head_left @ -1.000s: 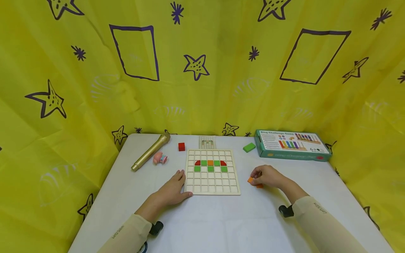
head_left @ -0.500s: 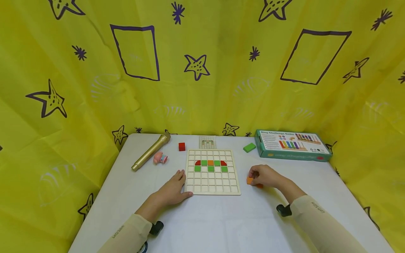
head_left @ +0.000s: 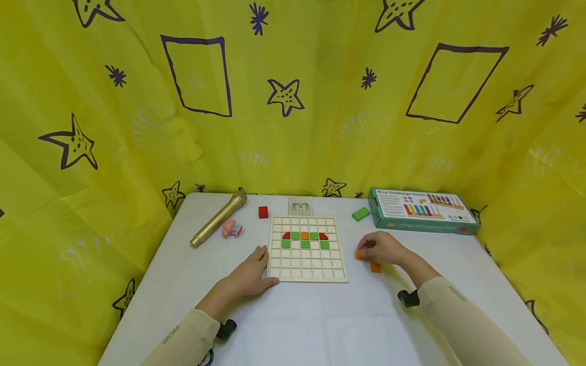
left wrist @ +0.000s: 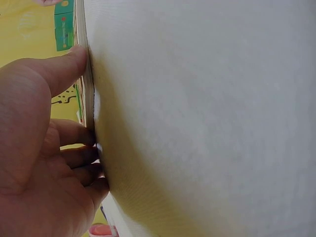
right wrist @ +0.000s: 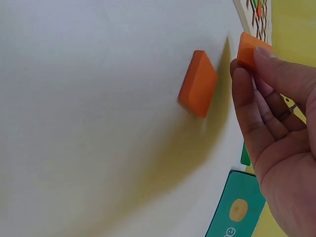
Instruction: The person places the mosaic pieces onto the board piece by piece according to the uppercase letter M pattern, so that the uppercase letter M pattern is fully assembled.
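Between thumb and fingers my right hand pinches an orange square tile, to the right of the board. Another orange tile lies on the white cloth just below that hand. My left hand rests at the lower left of the wooden grid board, fingers along its left side and thumb at the front edge. In the left wrist view, the thumb touches the board's rim. Green, red and orange pieces form two rows in the board's grid, with an orange tile centred in the upper row.
Behind the board lies a small pattern card. A red block, a pink-headed figurine and a gold microphone are on the left. A green block and a green game box stand at the back right.
My right hand has lifted its orange tile slightly up and away from the second one, which now shows fully. The left hand and the board have stayed put.
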The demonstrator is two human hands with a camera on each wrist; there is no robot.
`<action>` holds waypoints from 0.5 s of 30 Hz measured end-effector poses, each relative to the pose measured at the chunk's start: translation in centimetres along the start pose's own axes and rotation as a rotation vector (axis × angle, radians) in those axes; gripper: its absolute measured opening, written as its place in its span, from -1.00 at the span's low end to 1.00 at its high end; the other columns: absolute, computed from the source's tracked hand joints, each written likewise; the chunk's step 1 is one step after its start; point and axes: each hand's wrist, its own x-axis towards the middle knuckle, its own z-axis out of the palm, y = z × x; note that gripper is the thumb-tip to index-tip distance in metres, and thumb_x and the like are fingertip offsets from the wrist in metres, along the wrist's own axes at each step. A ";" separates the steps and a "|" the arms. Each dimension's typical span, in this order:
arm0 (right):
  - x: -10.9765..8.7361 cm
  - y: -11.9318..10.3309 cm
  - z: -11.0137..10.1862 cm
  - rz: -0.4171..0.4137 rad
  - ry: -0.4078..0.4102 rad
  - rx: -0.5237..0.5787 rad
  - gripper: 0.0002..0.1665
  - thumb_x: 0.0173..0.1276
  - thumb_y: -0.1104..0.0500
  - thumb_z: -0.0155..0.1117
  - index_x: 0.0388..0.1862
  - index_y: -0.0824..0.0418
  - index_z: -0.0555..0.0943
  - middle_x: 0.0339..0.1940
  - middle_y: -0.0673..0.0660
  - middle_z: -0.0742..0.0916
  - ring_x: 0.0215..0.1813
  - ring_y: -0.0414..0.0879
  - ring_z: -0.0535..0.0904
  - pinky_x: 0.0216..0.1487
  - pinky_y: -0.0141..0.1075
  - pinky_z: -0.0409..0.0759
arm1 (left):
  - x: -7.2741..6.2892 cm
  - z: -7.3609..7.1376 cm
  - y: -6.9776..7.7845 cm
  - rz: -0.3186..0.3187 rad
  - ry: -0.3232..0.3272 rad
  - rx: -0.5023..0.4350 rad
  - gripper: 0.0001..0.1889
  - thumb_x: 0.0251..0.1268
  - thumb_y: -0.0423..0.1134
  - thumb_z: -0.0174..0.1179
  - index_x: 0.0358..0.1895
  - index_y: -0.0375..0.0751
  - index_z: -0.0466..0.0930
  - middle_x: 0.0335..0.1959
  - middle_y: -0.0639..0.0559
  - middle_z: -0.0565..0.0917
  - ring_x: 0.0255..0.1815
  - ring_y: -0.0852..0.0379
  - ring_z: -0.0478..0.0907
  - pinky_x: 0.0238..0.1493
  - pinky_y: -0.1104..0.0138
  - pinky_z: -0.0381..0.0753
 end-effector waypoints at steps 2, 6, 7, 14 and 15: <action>0.3 -0.1 -0.1 -0.004 0.008 0.010 -0.94 0.33 0.28 0.40 -0.23 0.18 0.72 -0.30 0.01 0.70 -0.20 -0.04 0.53 -0.09 -0.20 0.56 | 0.0 0.0 0.0 0.000 -0.001 0.002 -0.07 0.36 0.11 0.27 0.48 -0.58 0.13 0.57 -0.36 0.09 0.60 -0.26 -0.03 0.50 0.00 0.14; 0.9 -0.4 0.0 -0.006 0.011 0.039 -0.92 0.33 0.29 0.40 -0.20 0.21 0.73 -0.30 0.02 0.71 -0.21 -0.05 0.54 -0.10 -0.21 0.58 | 0.0 0.1 0.0 -0.008 -0.003 -0.004 -0.07 0.36 0.12 0.27 0.49 -0.56 0.14 0.57 -0.35 0.09 0.60 -0.25 -0.03 0.51 0.00 0.13; 1.1 -0.6 0.0 -0.009 0.007 0.045 -0.92 0.34 0.28 0.39 -0.20 0.22 0.72 -0.30 0.02 0.71 -0.21 -0.06 0.55 -0.11 -0.21 0.59 | 0.0 0.1 0.0 -0.008 -0.002 -0.006 -0.07 0.36 0.12 0.27 0.48 -0.57 0.14 0.57 -0.35 0.10 0.60 -0.25 -0.03 0.51 0.00 0.13; 2.0 -1.9 0.2 -0.010 -0.010 0.095 -0.91 0.36 0.27 0.38 -0.18 0.24 0.72 -0.29 0.04 0.72 -0.24 -0.06 0.56 -0.13 -0.23 0.62 | 0.1 0.2 -0.2 -0.005 0.004 -0.008 -0.07 0.36 0.12 0.27 0.49 -0.57 0.14 0.57 -0.35 0.09 0.60 -0.25 -0.03 0.51 0.01 0.12; 2.2 -2.1 0.2 -0.011 -0.011 0.094 -0.91 0.36 0.26 0.39 -0.18 0.24 0.72 -0.29 0.03 0.72 -0.23 -0.06 0.56 -0.13 -0.24 0.61 | 0.1 0.2 -0.2 -0.004 0.006 -0.006 -0.07 0.36 0.12 0.27 0.48 -0.57 0.14 0.57 -0.35 0.10 0.60 -0.25 -0.03 0.51 0.00 0.13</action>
